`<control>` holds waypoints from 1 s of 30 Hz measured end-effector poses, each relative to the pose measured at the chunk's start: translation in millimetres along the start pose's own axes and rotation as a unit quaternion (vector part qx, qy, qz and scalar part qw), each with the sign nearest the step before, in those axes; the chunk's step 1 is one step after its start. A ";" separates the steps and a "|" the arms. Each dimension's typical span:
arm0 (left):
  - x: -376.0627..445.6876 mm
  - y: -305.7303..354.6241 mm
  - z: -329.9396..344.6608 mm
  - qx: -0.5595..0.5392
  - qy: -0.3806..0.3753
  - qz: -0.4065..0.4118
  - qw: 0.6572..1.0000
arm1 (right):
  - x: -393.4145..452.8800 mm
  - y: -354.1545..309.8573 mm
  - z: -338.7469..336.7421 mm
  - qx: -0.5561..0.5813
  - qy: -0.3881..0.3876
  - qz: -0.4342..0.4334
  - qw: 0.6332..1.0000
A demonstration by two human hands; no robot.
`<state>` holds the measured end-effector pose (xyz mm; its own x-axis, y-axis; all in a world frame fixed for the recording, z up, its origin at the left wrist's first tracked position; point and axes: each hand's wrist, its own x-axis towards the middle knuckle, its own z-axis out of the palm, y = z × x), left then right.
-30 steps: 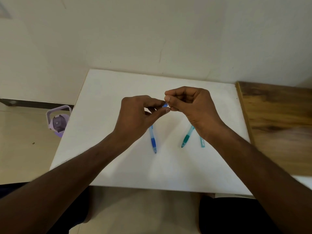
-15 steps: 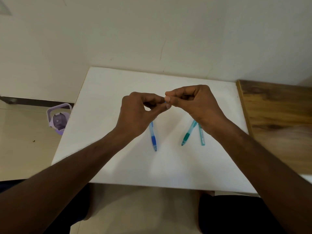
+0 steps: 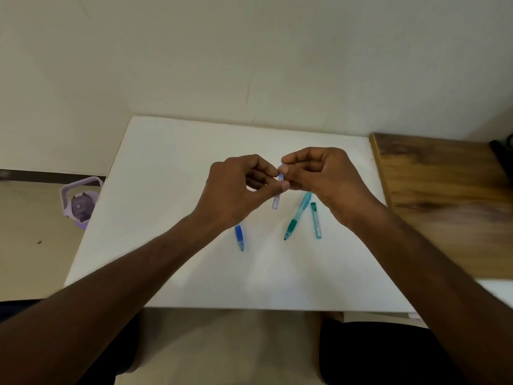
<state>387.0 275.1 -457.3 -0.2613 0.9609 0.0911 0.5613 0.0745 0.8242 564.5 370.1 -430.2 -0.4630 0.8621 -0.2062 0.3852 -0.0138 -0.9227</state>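
Your left hand [image 3: 236, 190] has thumb and forefinger pinched on the slim clear lead tube [image 3: 276, 202]. Your right hand [image 3: 324, 176] is curled in, fingertips nipped on the blue cap [image 3: 281, 177] at the tube's top. The tube hangs between the two hands, near upright and lifted off the white table [image 3: 166, 162], with its lower end free below your left thumb.

This looks like the moment of working that cap, so do it cleanly. Hold the body firm with the left so the tube can't bend. Let the right do the small work: a straight pull or push along the tube's line, no sideways wrench. Hold the capped end up, or the leads may slide out. Whether the cap is seated or off, I can't tell; your fingers cover it.

Below your left wrist lies the blue pencil [image 3: 239, 236], its upper half hidden by the hand; likely the one to be fed. To its right, the green pencil [image 3: 297, 216] and green lead tube [image 3: 316, 220] lie just beside each other, so don't drop a hand onto them. Left of the table a purple bottle [image 3: 80, 201] stands on the floor, and a wooden top [image 3: 444, 204] adjoins on the right.
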 end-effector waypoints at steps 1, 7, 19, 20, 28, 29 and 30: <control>0.9 -2.8 -2.4 0.027 -0.013 0.007 1.000 | 0.9 1.9 -6.3 -0.011 0.007 0.017 1.000; 5.8 -43.0 -25.0 0.206 -0.039 -0.108 0.972 | 10.6 20.2 -42.9 -0.130 0.000 0.114 0.985; -2.1 -43.5 -11.1 0.304 -0.122 -0.177 0.928 | 20.7 39.6 -56.2 -0.355 -0.007 0.176 0.918; -2.5 -43.3 -11.5 0.301 -0.123 -0.179 0.929 | 19.9 40.4 -54.7 -0.360 -0.013 0.180 0.915; -5.0 -41.0 -9.1 0.248 -0.108 -0.184 0.945 | 16.8 28.4 -41.7 -0.487 -0.001 0.096 0.868; -5.1 -40.8 -8.5 0.240 -0.108 -0.183 0.947 | 16.4 27.0 -37.0 -0.481 -0.006 0.100 0.871; -5.4 -40.7 -7.8 0.229 -0.107 -0.181 0.950 | 15.5 25.8 -31.0 -0.471 -0.016 0.109 0.875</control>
<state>359.5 264.8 -487.0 -0.3649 0.8784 -0.3086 0.7608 0.4724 0.4450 592.0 398.8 -447.2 -0.3127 0.8763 -0.3664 0.9474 0.2601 -0.1864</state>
